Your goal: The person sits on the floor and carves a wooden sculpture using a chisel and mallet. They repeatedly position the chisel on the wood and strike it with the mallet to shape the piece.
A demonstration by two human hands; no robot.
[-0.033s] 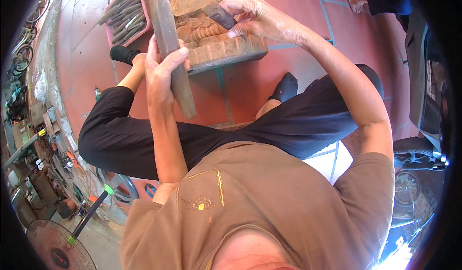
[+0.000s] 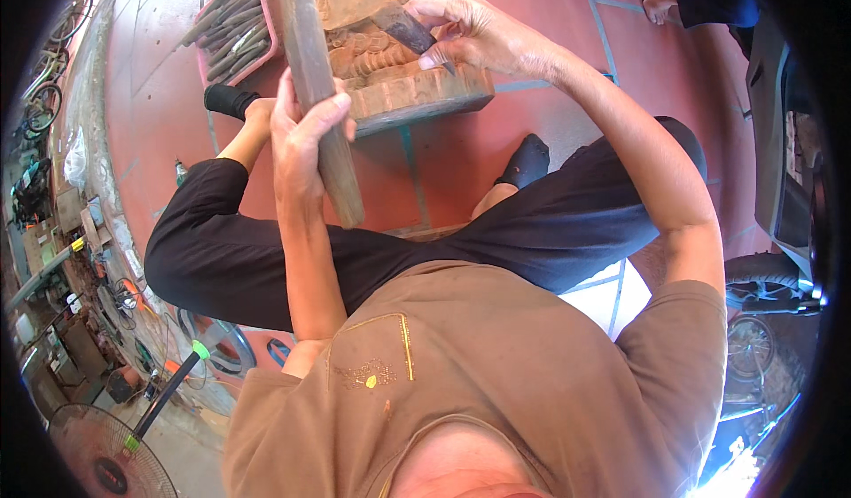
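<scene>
The hands are apart, each closed on its own object. The left hand wraps a wooden bar, thumb laid across its near face; the right hand pinches a dark tool between thumb and fingers, narrow end angled down and rightward over the near part of the carving. The carving lies ahead of the person, beyond the crossed legs, on the tiled floor. A pink basket of slender tools stands to its left.

Possible faults: the pinch looks light, so a knock could turn the dark tool and scar the carving; a misjudged swing of the bar could catch the right fingers.

Limits of the view: the upper edge cuts off the bar and the carving's far end — the bar also covers part of the carving's left side. Whether the dark tool's tip touches wood cannot be told.
</scene>
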